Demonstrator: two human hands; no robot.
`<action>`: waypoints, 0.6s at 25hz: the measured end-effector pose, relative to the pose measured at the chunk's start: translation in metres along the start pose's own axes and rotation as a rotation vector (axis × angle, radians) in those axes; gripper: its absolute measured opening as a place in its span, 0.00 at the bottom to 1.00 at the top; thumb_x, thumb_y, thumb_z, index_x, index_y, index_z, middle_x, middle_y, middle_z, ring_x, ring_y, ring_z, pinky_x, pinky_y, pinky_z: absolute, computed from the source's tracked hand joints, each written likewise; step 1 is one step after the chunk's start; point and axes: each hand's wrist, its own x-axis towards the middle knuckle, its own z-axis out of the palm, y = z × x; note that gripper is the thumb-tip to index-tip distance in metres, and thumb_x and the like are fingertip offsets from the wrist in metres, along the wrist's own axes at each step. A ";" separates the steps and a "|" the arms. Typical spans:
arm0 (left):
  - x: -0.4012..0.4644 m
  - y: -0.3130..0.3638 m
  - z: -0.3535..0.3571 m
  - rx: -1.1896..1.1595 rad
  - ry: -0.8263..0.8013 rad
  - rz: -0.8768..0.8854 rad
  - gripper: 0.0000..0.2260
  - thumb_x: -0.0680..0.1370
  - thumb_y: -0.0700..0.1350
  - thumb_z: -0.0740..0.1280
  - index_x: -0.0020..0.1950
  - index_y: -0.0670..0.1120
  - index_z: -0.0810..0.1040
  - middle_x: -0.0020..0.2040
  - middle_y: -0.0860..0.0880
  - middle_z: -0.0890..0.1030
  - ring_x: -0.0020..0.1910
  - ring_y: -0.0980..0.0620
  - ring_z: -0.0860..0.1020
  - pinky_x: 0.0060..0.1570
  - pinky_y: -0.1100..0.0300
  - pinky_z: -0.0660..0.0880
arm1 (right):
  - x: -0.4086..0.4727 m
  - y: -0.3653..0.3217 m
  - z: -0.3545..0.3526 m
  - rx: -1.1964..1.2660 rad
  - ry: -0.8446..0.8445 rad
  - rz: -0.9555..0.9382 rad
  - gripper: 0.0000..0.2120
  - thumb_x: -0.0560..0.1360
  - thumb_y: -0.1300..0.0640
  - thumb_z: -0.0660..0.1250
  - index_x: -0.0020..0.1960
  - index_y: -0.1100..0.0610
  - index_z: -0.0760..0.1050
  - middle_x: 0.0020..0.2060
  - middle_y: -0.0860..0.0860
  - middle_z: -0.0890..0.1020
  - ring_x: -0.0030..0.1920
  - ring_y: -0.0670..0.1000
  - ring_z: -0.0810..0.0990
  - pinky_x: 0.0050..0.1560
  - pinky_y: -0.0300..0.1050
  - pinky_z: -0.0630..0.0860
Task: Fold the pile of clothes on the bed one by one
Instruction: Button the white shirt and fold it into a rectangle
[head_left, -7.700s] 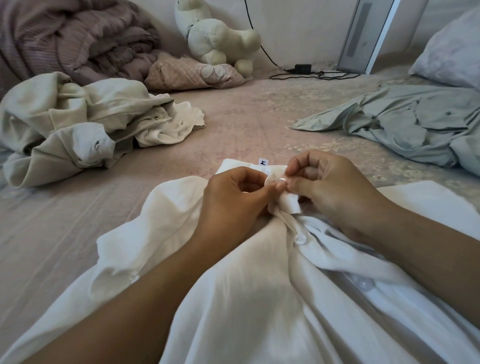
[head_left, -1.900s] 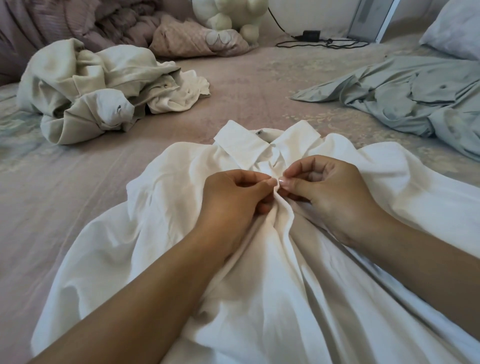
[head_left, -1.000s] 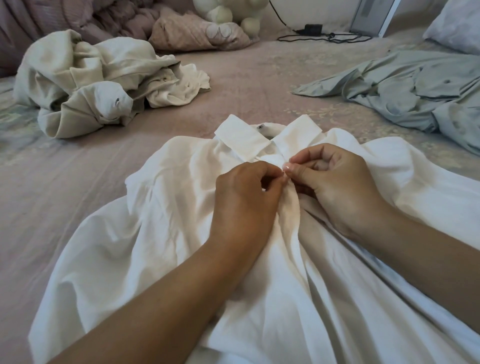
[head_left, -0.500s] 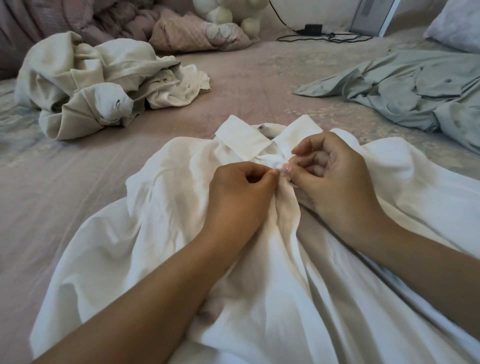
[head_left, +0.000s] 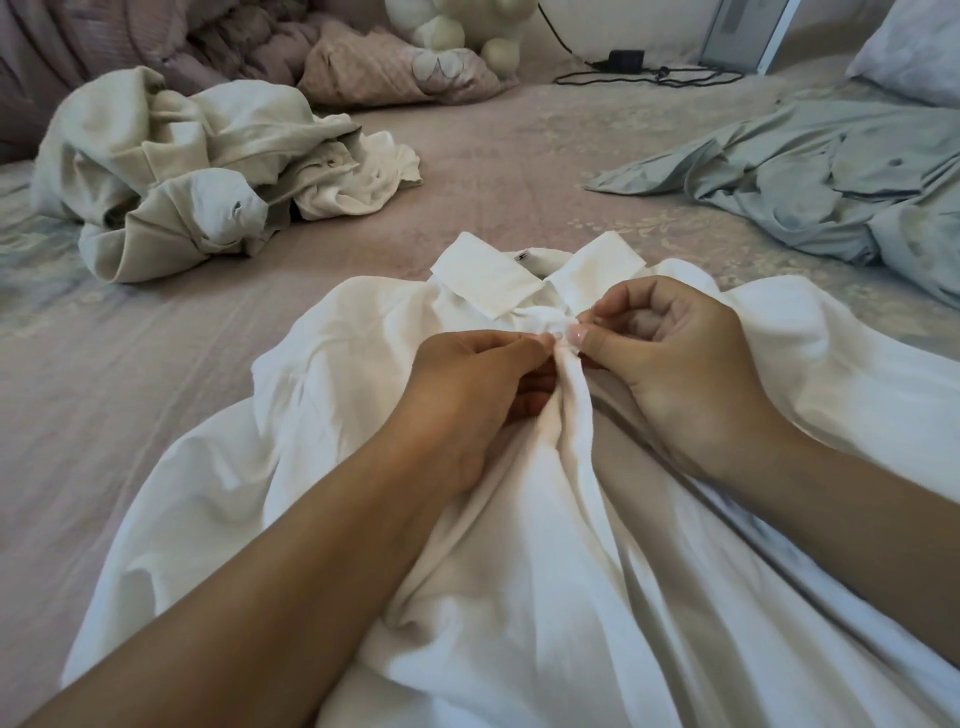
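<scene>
- Centrally, a white shirt (head_left: 519, 597) lies spread front-up on the bed (head_left: 130, 415), its collar (head_left: 498, 283) pointing away from the person and its body bunched into soft folds toward the near edge of the view.
- Just below the collar, the left hand (head_left: 467, 395) pinches the raised front placket between thumb and curled fingers.
- Facing it, the right hand (head_left: 675, 364) pinches the same spot from the other side, thumb and forefinger pressed together on the fabric and the remaining fingers curled into the palm; the two thumb tips nearly touch.
- Whether a button sits between the fingertips cannot be told.
- Both forearms lie across the lower shirt and hide much of its front.
- Farther left, well apart from the shirt, a crumpled pile of cream clothes (head_left: 197, 176) sits in a heap on the bed.
- Farther right, a grey-green garment (head_left: 821, 182) lies rumpled and partly spread out, also clear of the shirt.
- Behind the cream pile, a mauve duvet (head_left: 156, 47) is bunched up, with a pink quilted cushion (head_left: 384, 73) beside it.
- Against the cushion rests a pale plush toy (head_left: 467, 31), only partly in view.
- Along the far edge runs a black cable with an adapter (head_left: 626, 60), near a propped flat panel (head_left: 743, 31).
- A pale pillow (head_left: 914, 52) fills the far right corner.
</scene>
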 end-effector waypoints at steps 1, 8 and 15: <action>0.000 0.001 -0.001 0.019 -0.014 0.001 0.07 0.76 0.37 0.68 0.39 0.37 0.81 0.34 0.43 0.81 0.31 0.51 0.78 0.34 0.62 0.78 | 0.000 0.000 -0.001 -0.019 -0.009 -0.020 0.12 0.70 0.69 0.71 0.39 0.54 0.73 0.36 0.50 0.82 0.37 0.44 0.80 0.45 0.38 0.78; -0.004 -0.004 -0.002 0.536 0.096 0.429 0.06 0.74 0.44 0.72 0.36 0.48 0.82 0.31 0.55 0.82 0.32 0.61 0.79 0.38 0.69 0.76 | -0.001 0.002 -0.002 -0.151 -0.027 -0.194 0.15 0.70 0.69 0.72 0.39 0.50 0.73 0.36 0.44 0.80 0.39 0.41 0.80 0.46 0.36 0.76; -0.006 -0.004 0.003 0.372 0.120 0.406 0.06 0.75 0.42 0.72 0.37 0.47 0.82 0.34 0.53 0.83 0.36 0.58 0.81 0.43 0.62 0.79 | 0.003 -0.001 -0.002 -0.001 0.003 -0.084 0.14 0.70 0.72 0.70 0.40 0.55 0.70 0.33 0.50 0.78 0.33 0.41 0.78 0.42 0.35 0.78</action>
